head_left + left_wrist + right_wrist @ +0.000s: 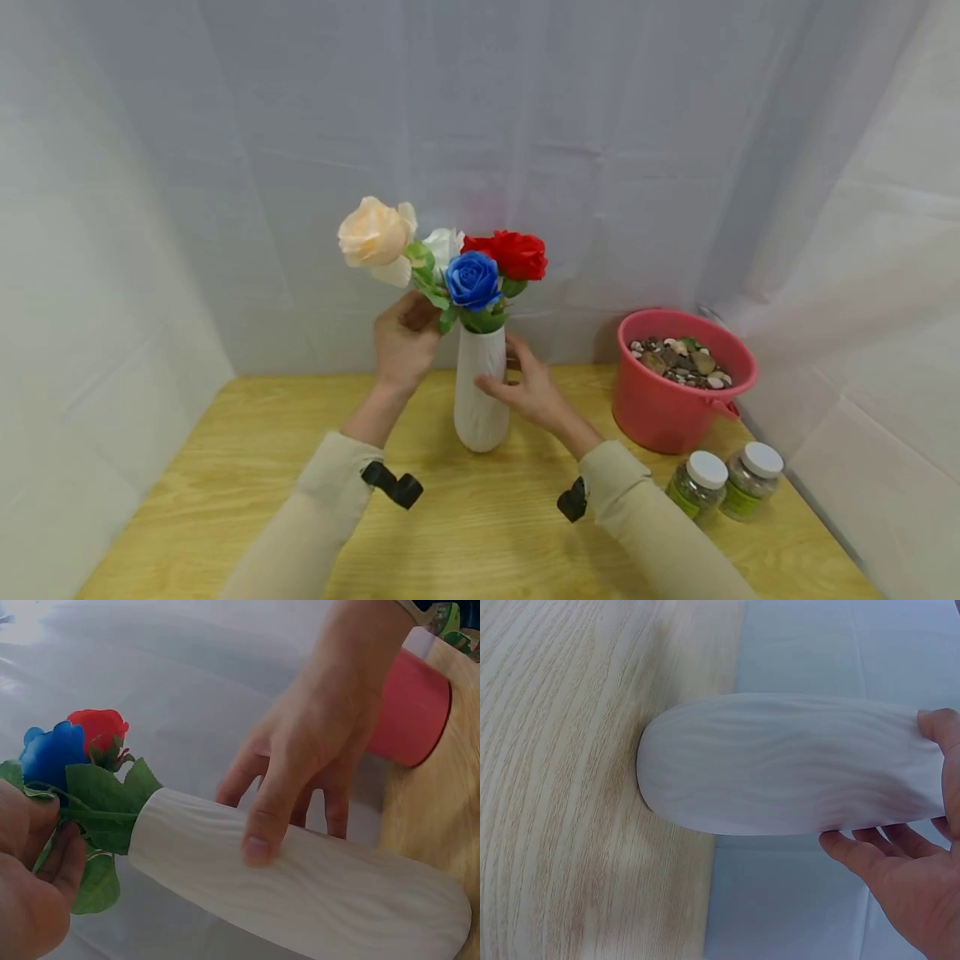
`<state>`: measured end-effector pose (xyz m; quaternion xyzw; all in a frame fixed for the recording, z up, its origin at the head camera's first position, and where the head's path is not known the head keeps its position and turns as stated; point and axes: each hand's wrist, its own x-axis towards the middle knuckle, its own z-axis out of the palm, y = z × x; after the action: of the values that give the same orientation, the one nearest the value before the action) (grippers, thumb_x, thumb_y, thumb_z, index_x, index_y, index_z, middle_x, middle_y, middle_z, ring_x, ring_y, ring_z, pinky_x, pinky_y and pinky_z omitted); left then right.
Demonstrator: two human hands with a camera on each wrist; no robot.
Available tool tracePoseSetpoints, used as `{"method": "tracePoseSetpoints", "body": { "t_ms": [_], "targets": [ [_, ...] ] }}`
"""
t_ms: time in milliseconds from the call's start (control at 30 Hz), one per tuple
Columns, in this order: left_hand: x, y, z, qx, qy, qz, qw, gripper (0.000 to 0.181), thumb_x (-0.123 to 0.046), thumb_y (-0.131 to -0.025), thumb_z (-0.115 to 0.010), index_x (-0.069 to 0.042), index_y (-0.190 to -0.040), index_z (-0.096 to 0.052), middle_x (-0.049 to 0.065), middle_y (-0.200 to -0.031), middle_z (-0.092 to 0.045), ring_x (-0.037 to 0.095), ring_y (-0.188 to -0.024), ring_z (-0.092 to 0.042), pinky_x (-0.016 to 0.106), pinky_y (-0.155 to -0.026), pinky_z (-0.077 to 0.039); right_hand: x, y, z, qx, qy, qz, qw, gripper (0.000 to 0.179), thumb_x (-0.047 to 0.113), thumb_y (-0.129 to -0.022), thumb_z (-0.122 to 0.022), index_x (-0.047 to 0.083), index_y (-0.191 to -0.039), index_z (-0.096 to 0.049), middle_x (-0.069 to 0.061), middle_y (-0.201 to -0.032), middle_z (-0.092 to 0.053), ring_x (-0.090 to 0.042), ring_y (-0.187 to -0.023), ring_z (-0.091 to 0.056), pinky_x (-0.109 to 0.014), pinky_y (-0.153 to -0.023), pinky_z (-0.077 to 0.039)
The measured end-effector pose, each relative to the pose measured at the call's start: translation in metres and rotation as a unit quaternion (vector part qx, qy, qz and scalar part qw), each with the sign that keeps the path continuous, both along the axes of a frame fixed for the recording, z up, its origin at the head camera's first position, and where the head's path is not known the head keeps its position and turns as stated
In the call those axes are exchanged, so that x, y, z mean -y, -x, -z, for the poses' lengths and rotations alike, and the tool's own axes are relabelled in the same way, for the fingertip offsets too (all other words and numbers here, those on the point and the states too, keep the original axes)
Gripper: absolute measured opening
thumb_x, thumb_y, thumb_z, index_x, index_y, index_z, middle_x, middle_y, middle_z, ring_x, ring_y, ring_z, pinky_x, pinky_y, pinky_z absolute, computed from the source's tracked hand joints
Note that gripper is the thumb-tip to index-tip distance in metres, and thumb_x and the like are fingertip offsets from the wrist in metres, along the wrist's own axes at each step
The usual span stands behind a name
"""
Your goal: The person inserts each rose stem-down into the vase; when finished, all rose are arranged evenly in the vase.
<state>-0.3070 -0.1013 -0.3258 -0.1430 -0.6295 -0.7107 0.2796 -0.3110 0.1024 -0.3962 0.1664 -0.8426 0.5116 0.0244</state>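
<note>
A white ribbed vase [480, 392] stands upright on the wooden table, filled with artificial-looking roses. Its blooms are a peach rose [375, 233] leaning out left, a white rose [442, 246], a blue rose [472, 281] in front, and red roses [521, 254] to the right. My left hand [407, 337] pinches a green rose stem among the leaves [112, 799] just above the vase mouth; which bloom that stem bears is hard to tell. With the thumb in front and fingers behind, my right hand [536, 387] grips the vase's upper right side.
A pink bucket [675, 417] of pebbles stands at the table's right rear. In front of it are two lidded jars, one jar [697, 487] left of the other jar [752, 482]. Pale cloth [300, 167] hangs behind and along both sides.
</note>
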Motion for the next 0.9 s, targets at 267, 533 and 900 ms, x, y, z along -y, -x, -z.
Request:
{"method": "tracePoseSetpoints", "body": {
  "t_ms": [267,533,900],
  "targets": [
    [0.001,0.008,0.004,0.022,0.032,-0.002,0.9993,0.027,0.016,-0.081,-0.061,0.015,-0.106,-0.073,0.022,-0.087,-0.077,-0.006,-0.072,-0.067,0.012,-0.066,-0.058,0.0,0.001,0.003,-0.008,0.002,-0.003,1.0,0.084,0.029,-0.095,-0.081,0.02,-0.163,-0.032,-0.018,-0.153,-0.055,-0.038,-0.136,-0.06,-0.055,-0.105,-0.058],
    [0.001,0.014,0.015,0.025,0.125,-0.024,0.9916,0.023,0.01,-0.083,-0.063,0.01,-0.101,-0.076,0.029,-0.096,-0.078,0.016,-0.083,-0.077,0.009,-0.068,-0.055,0.001,0.0,0.003,-0.013,0.001,-0.001,0.9999,0.085,0.027,-0.095,-0.081,0.019,-0.164,-0.032,-0.018,-0.152,-0.055,-0.037,-0.135,-0.061,-0.053,-0.104,-0.059],
    [-0.002,0.016,0.026,0.042,0.133,-0.007,0.9901,0.021,0.007,-0.087,-0.065,0.009,-0.104,-0.078,0.028,-0.1,-0.078,0.044,-0.095,-0.076,0.01,-0.069,-0.054,0.001,0.0,0.004,-0.017,-0.006,-0.001,0.9998,0.085,0.03,-0.095,-0.081,0.022,-0.164,-0.031,-0.017,-0.153,-0.055,-0.037,-0.135,-0.061,-0.054,-0.105,-0.059]
  ]
}}
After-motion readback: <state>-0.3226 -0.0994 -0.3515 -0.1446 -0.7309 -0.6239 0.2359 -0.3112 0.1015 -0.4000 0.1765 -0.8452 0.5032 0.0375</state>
